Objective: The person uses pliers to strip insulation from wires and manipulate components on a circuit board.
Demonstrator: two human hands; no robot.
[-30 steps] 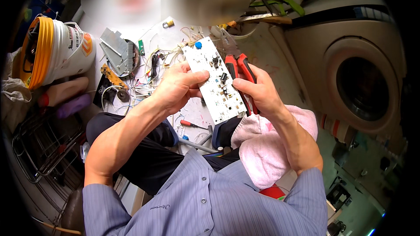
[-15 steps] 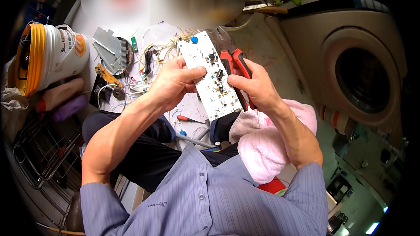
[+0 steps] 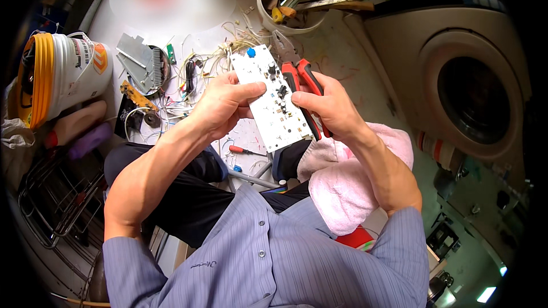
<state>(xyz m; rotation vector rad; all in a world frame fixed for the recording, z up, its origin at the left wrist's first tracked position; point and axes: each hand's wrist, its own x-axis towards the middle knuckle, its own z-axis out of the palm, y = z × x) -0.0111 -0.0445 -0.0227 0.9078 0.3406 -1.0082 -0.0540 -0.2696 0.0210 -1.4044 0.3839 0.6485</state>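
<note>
My left hand [image 3: 222, 105] grips a white circuit board [image 3: 267, 111] by its left side, thumb on its face. The board carries a blue round component near its top and small black parts. My right hand [image 3: 331, 108] is closed round pliers with red and black handles [image 3: 305, 73], held along the board's right edge, jaws pointing up and away from me. Below the board lie a red screwdriver [image 3: 238, 149] and a small blue part [image 3: 237, 168]. A pink towel [image 3: 342, 199] rests under my right forearm.
Loose wires [image 3: 177, 102], metal plates [image 3: 137, 63] and a yellow part [image 3: 134, 94] lie ahead-left. A white bucket with yellow rims [image 3: 80, 82] stands left, a tub of tools [image 3: 265, 11] at the back, a washing machine [image 3: 411, 40] at right. A wire rack [image 3: 45, 194] sits lower left.
Both hands, still holding the board and pliers, have shifted slightly up and left in the picture. More of the tool tub shows at the back.
</note>
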